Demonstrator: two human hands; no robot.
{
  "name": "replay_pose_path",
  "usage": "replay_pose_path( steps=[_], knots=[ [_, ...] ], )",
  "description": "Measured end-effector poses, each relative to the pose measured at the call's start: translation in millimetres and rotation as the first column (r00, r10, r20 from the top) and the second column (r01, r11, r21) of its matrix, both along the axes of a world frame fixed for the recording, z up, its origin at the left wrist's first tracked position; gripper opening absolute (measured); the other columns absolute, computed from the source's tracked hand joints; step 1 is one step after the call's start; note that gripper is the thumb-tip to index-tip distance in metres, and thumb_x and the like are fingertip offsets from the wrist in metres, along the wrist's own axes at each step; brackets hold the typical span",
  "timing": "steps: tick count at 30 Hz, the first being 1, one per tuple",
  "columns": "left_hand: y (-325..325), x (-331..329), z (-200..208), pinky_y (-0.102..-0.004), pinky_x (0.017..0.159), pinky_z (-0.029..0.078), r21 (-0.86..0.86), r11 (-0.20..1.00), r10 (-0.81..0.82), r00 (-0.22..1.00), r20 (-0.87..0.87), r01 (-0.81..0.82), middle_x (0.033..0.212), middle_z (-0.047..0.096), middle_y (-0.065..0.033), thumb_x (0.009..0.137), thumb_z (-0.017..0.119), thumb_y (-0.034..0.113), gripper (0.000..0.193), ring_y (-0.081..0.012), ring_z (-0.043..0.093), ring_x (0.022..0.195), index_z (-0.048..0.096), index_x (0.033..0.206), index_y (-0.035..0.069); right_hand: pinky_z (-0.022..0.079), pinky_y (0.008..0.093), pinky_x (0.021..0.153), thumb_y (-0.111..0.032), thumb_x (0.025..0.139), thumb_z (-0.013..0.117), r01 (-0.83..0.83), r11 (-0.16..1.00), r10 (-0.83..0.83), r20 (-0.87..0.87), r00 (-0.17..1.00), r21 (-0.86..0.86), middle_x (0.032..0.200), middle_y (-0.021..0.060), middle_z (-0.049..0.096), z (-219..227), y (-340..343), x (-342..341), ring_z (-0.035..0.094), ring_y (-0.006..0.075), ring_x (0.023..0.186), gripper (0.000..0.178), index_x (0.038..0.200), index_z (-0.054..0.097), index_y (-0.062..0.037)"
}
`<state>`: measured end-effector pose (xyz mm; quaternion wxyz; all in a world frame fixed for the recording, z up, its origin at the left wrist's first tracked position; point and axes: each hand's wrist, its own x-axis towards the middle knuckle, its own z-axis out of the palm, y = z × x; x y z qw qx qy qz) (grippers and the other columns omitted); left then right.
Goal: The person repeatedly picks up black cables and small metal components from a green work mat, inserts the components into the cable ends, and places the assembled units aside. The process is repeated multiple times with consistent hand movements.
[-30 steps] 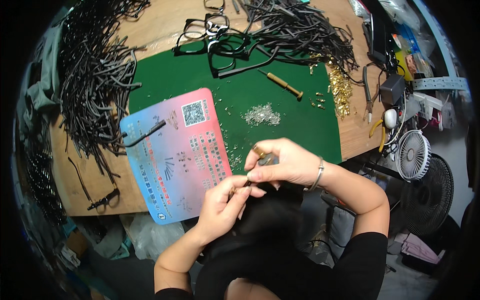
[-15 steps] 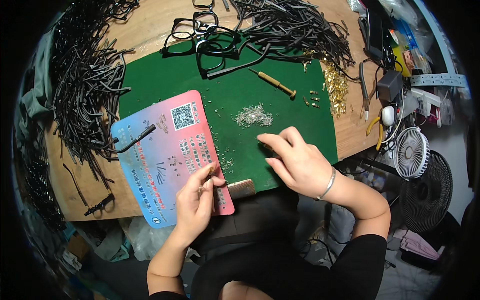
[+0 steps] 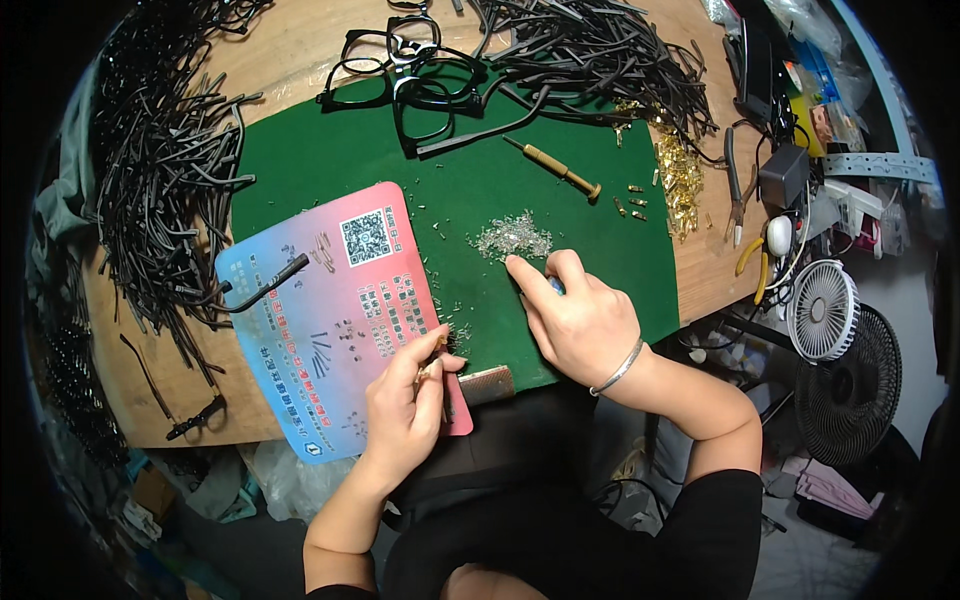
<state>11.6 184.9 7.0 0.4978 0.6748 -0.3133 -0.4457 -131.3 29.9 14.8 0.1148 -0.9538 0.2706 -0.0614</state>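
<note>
My left hand [image 3: 403,405] is closed in a pinch on a small gold-coloured metal piece [image 3: 441,341], over the right edge of a pink-and-blue printed card [image 3: 285,380]. Fingers and thumb cover most of that piece. My right hand [image 3: 580,312] reaches over the green mat [image 3: 600,235]. Its index finger is stretched out, its tip at the near edge of a heap of tiny silvery screws [image 3: 513,236]. A small bluish spot shows between its fingers; I cannot make out what it is. On the mat beyond the heap lies a brass-coloured screwdriver [image 3: 560,172].
Black eyeglass frames [image 3: 405,85] lie at the mat's far edge. Dark temple arms are heaped at far right [image 3: 600,60] and left [image 3: 170,180]. Gold metal pieces [image 3: 680,185] sit right of the mat, near yellow-handled pliers [image 3: 750,262] and a white fan [image 3: 822,308].
My right hand has moved slightly left and away from me, bringing its index fingertip to the screw heap. My left hand has shifted slightly right, still pinching the gold piece.
</note>
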Motion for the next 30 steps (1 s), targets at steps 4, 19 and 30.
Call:
replay_pose_path(
  steps=[4, 19, 30],
  knots=[
    [7, 0, 8, -0.0159, 0.045, 0.036, 0.030, 0.997, 0.077, 0.971, -0.226, -0.072, 0.087, 0.063, -0.0066, 0.093, 0.042, 0.002, 0.028, -0.0019, 0.043, 0.050, 0.049, 0.120, -0.001, 0.048, 0.0294, 0.044, -0.012, 0.070, 0.064, 0.015, 1.000, -0.015, -0.011, 1.000, -0.021, 0.085, 0.0087, 0.048, 0, 1, 1, 0.055, 0.0185, 0.054, 0.047, 0.115, 0.053, -0.0125],
    [4, 3, 4, -0.0178, 0.047, 0.041, 0.065, 0.995, 0.085, 0.968, -0.235, -0.071, 0.090, 0.063, -0.0073, 0.092, 0.041, -0.002, 0.028, -0.0018, 0.046, 0.052, 0.047, 0.119, -0.003, 0.051, 0.0373, 0.056, -0.010, 0.082, 0.057, -0.001, 0.905, 0.043, -0.087, 0.995, 0.426, 0.087, 0.0110, 0.051, 29, 7, 8, 0.059, 0.0296, 0.066, 0.034, 0.116, 0.054, -0.0128],
    [2, -7, -11, -0.0298, 0.073, 0.051, -0.076, 0.993, 0.112, 0.955, 0.274, -0.095, 0.099, 0.063, -0.0150, 0.083, 0.046, -0.007, 0.033, -0.0202, 0.063, 0.086, 0.051, 0.116, -0.003, 0.051, 0.0339, 0.051, -0.010, 0.082, 0.057, -0.182, 0.793, 0.209, 0.021, 0.978, 0.582, 0.084, 0.0096, 0.049, 26, 30, 23, 0.057, 0.0251, 0.059, 0.034, 0.115, 0.052, -0.0114]
  ],
)
